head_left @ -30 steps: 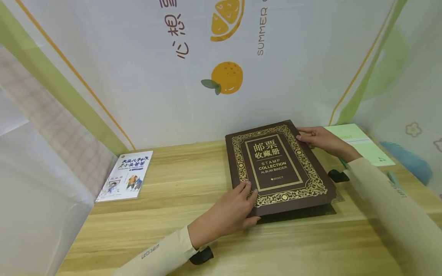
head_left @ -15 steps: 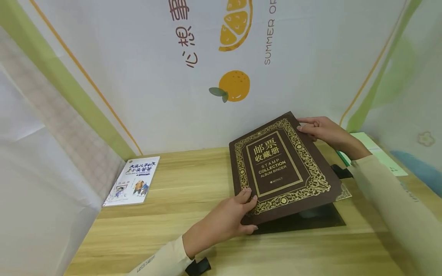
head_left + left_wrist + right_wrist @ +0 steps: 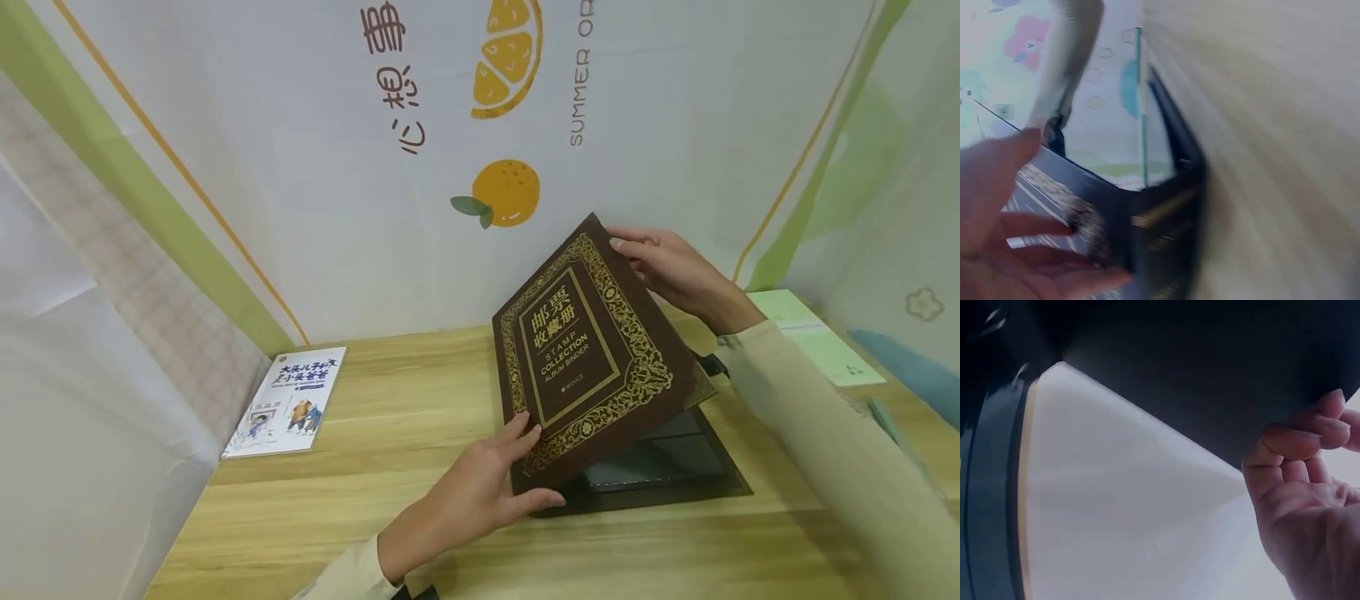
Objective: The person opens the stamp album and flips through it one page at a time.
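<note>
A dark brown stamp album (image 3: 592, 350) with gold scrollwork lies on the wooden table, its front cover lifted and tilted up from the right. My right hand (image 3: 682, 271) holds the cover's outer edge near the far corner. In the right wrist view its fingers curl at the edge of the dark inner side (image 3: 1179, 381). My left hand (image 3: 480, 475) rests its fingertips on the cover's near left corner beside the spine, thumb apart by the lower edge. The left wrist view shows the album's spine (image 3: 1166, 244) close to those fingers. Below the cover, dark pocket pages (image 3: 652, 458) show.
A white illustrated book (image 3: 288, 404) lies at the table's left. A pale green booklet (image 3: 832, 342) sits at the back right, with a green pen-like stick (image 3: 888, 425) nearer, partly behind the right sleeve. A printed cloth (image 3: 337, 233) hangs directly behind the table.
The right hand has raised the cover up and leftward, widening the gap over the pages. My left hand stays by the spine corner, shifted slightly left and down, its thumb more spread.
</note>
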{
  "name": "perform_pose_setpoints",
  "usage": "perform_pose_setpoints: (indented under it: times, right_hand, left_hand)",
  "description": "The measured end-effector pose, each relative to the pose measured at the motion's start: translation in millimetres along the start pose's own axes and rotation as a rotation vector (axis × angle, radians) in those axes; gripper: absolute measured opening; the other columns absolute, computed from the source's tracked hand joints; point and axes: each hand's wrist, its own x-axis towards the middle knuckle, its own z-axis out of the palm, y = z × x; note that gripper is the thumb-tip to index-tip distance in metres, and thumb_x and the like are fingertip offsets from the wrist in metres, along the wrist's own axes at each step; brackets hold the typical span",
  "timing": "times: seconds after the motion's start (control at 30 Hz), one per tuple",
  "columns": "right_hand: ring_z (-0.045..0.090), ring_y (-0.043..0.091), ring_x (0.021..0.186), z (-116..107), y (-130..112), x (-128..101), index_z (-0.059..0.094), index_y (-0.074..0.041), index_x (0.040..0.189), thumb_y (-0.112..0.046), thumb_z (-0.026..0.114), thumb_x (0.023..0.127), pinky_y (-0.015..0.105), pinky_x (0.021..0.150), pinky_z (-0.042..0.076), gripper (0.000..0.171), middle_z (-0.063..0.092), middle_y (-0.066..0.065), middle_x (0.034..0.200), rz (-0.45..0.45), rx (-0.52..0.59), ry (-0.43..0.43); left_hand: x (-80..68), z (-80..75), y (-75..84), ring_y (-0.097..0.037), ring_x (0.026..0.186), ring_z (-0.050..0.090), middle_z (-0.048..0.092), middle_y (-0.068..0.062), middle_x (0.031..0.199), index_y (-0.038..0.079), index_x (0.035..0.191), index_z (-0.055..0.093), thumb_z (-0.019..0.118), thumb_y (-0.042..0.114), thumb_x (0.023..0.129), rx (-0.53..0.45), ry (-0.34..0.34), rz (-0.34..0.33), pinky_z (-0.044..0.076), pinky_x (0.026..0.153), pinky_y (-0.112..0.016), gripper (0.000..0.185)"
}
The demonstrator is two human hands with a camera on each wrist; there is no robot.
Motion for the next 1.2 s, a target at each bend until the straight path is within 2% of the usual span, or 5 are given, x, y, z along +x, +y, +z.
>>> perform_pose_setpoints:
  times: [0.2,0.43,0.53,0.83,1.2]
  right_hand:
    - [0.066,0.007,0.082,25.2,-12.1,13.5,0.023,-0.006,0.161,-0.029,0.054,0.105,0.022,0.073,0.055,0.067,0.068,-0.002,0.103,-0.054,0.107,-0.085]
    - [0.061,0.008,0.075,52.3,-27.1,29.9,0.026,-0.007,0.16,-0.024,0.055,0.105,0.023,0.075,0.054,0.066,0.064,-0.001,0.099,-0.065,0.14,-0.14]
    - [0.05,0.009,0.065,58.0,-30.1,33.0,0.026,-0.008,0.161,-0.023,0.055,0.105,0.023,0.069,0.049,0.064,0.057,0.0,0.093,-0.064,0.145,-0.147]
    - [0.069,0.021,0.106,22.5,11.0,33.0,0.025,-0.003,0.16,-0.034,0.046,0.108,0.036,0.091,0.057,0.064,0.071,0.013,0.118,-0.001,-0.313,-0.175]
    - [0.013,0.059,0.148,-27.8,116.7,0.6,0.022,0.018,0.152,-0.04,0.065,0.098,0.068,0.119,0.019,0.09,0.013,0.04,0.161,0.107,-1.01,-0.265]
  left_hand:
    - [38.0,-40.8,27.5,-0.002,0.033,0.024,0.072,-0.012,0.079,0.006,0.153,0.043,0.06,0.057,0.097,-0.192,0.065,-0.124,0.044,0.045,-0.026,0.078]
    - [104.5,-103.5,65.0,-0.023,0.111,0.071,0.069,-0.013,0.127,0.007,0.157,0.036,0.045,0.064,0.099,-0.143,0.153,-0.26,0.056,0.096,-0.04,0.082]
    - [116.6,-117.7,70.9,-0.021,0.076,0.071,0.071,-0.006,0.091,0.007,0.151,0.043,0.048,0.053,0.099,-0.155,0.091,-0.288,0.056,0.071,-0.033,0.069]
    - [105.9,-130.5,63.8,-0.021,0.087,0.071,0.071,-0.006,0.108,0.013,0.157,0.036,0.045,0.044,0.1,-0.224,0.068,-0.351,0.055,0.071,-0.03,0.066]
    - [54.7,-145.4,12.9,-0.026,0.14,0.052,0.039,-0.006,0.162,0.028,0.163,0.02,0.041,0.027,0.103,-0.561,0.253,-0.322,0.06,0.087,-0.044,0.063]
